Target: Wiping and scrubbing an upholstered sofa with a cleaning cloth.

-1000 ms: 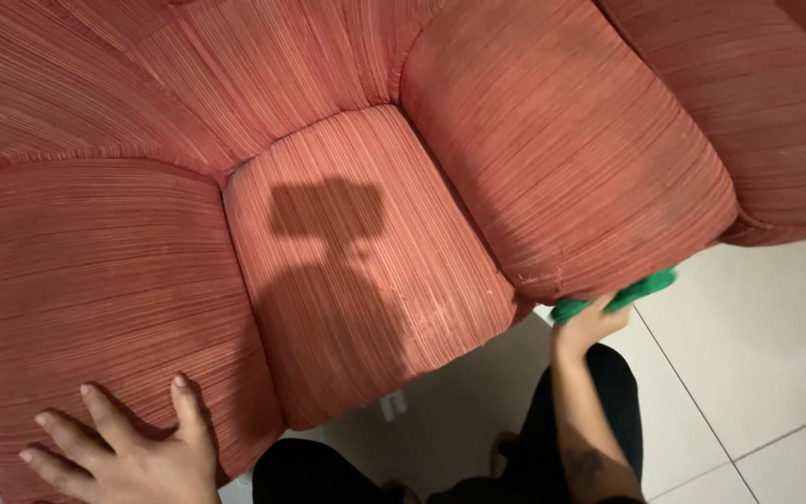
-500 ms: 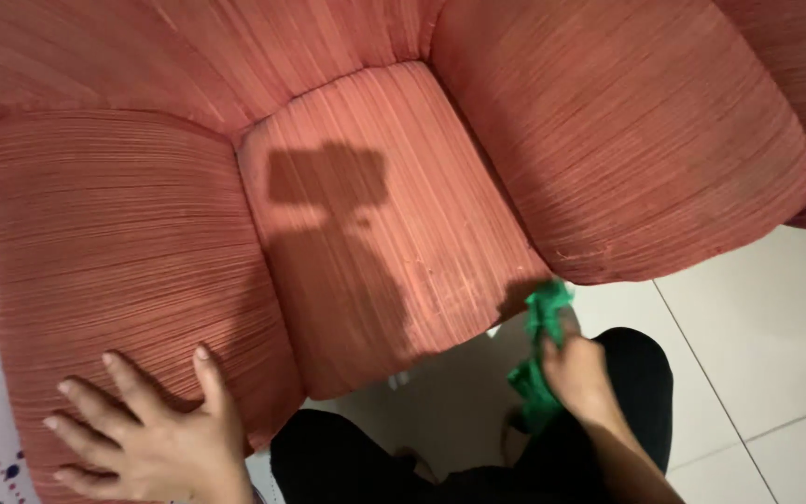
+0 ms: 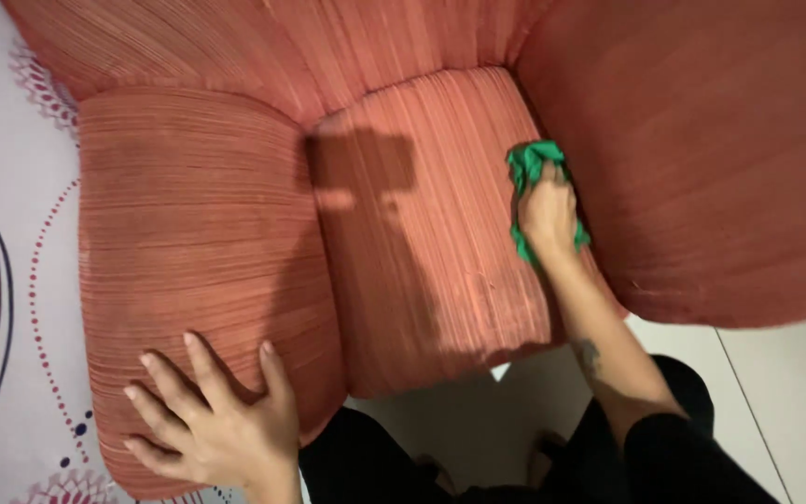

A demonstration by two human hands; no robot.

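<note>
One armchair fills most of the frame, with two armrests, one at the left and one at the right, and one seat cushion in the middle. Two hands show: one at lower left, one right of centre. One green cloth. One patterned rug at the left edge.

no packages, labels, signs or screens in view.
</note>
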